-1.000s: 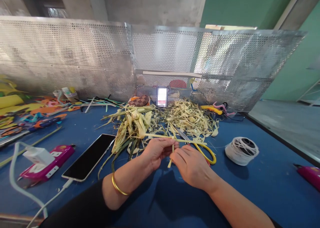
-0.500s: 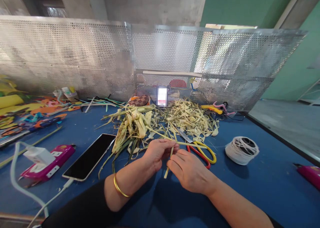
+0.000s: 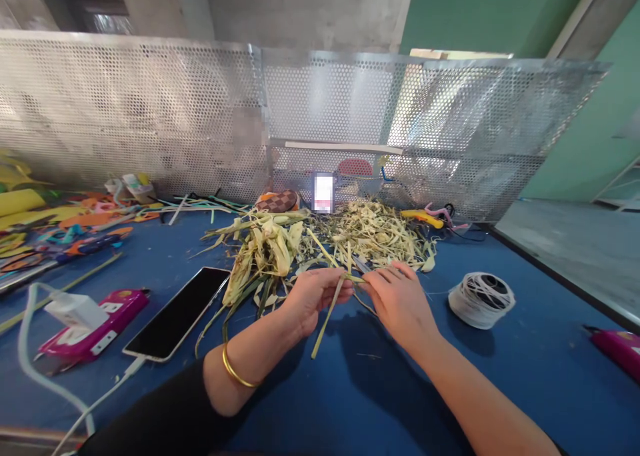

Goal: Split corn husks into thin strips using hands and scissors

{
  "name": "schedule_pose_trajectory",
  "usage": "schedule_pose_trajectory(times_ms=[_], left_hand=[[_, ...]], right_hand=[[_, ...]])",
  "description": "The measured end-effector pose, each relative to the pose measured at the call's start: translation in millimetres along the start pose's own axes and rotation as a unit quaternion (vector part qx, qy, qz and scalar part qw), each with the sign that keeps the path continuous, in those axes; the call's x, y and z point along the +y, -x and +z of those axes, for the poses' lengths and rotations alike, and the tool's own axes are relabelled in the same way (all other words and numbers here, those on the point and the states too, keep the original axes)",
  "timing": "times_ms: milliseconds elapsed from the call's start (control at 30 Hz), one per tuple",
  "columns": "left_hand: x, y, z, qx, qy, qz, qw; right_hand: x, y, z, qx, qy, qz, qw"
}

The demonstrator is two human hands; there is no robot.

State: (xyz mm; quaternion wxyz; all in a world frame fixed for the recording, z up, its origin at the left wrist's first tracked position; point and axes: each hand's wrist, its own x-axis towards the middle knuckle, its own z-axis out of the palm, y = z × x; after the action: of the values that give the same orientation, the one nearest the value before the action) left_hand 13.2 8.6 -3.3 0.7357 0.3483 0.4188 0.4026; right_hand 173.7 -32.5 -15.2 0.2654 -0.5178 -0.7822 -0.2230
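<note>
Pale green corn husk strips (image 3: 327, 321) cross one another between my hands, one hanging down toward me and others pointing away. My left hand (image 3: 314, 297), with a gold bangle on its wrist, pinches them close to the crossing. Just to the right, my right hand (image 3: 400, 301) has its thumb and fingertips closed on the sideways end of a strip. Behind it shows a bit of the scissors' blade (image 3: 361, 264); their handles are hidden. Whole corn husks (image 3: 273, 246) lie heaped beyond my left hand, and a pile of shredded husk (image 3: 377, 233) lies farther back.
On the blue table (image 3: 295, 403) a phone (image 3: 177, 315) and a magenta power strip (image 3: 107, 323) with a charger lie left. A spool of white string (image 3: 481, 301) stands right. Coloured scraps (image 3: 80, 226) cover the far left, before a perforated metal screen (image 3: 150, 116).
My right hand has moved up and right, from below the crossing to the sideways strip, and now covers the scissors' handles. More of the hanging strip shows below my left hand.
</note>
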Motion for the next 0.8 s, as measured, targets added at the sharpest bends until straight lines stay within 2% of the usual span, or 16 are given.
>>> schedule_pose_trajectory(times_ms=[100, 200, 300, 433, 567, 633, 700, 733, 800], left_hand=[[-3.9, -0.6, 0.2, -0.017, -0.025, -0.011, 0.999], [-8.2, -2.3, -0.9, -0.039, -0.082, 0.019, 0.996], [-9.0, -3.9, -1.7, -0.032, -0.126, 0.051, 0.99], [-3.5, -3.3, -1.5, -0.018, -0.146, 0.061, 0.987], [3.4, -0.9, -2.2, -0.023, -0.147, 0.033, 0.988], [5.7, -0.8, -3.0, -0.036, -0.137, 0.026, 0.99], [6.3, -1.3, -3.5, -0.058, -0.116, 0.024, 0.991], [5.8, -1.6, -3.5, -0.072, -0.109, 0.022, 0.991], [3.5, -1.3, -2.7, -0.102, -0.109, 0.013, 0.989]], right_hand=[[-1.8, 0.9, 3.9, -0.036, -0.012, 0.0, 0.999], [-6.0, 1.5, 3.0, -0.055, -0.011, -0.005, 0.998], [-7.0, 1.0, -2.5, -0.077, -0.021, -0.002, 0.997], [-5.3, -0.1, -10.6, -0.1, -0.059, 0.032, 0.993], [-1.2, -1.6, -16.4, -0.137, -0.127, 0.095, 0.978], [3.1, -3.2, -18.2, -0.173, -0.202, 0.144, 0.953], [8.3, -5.0, -18.3, -0.192, -0.307, 0.21, 0.908], [10.6, -5.7, -17.3, -0.19, -0.368, 0.25, 0.875], [13.5, -6.4, -12.9, -0.166, -0.487, 0.333, 0.79]])
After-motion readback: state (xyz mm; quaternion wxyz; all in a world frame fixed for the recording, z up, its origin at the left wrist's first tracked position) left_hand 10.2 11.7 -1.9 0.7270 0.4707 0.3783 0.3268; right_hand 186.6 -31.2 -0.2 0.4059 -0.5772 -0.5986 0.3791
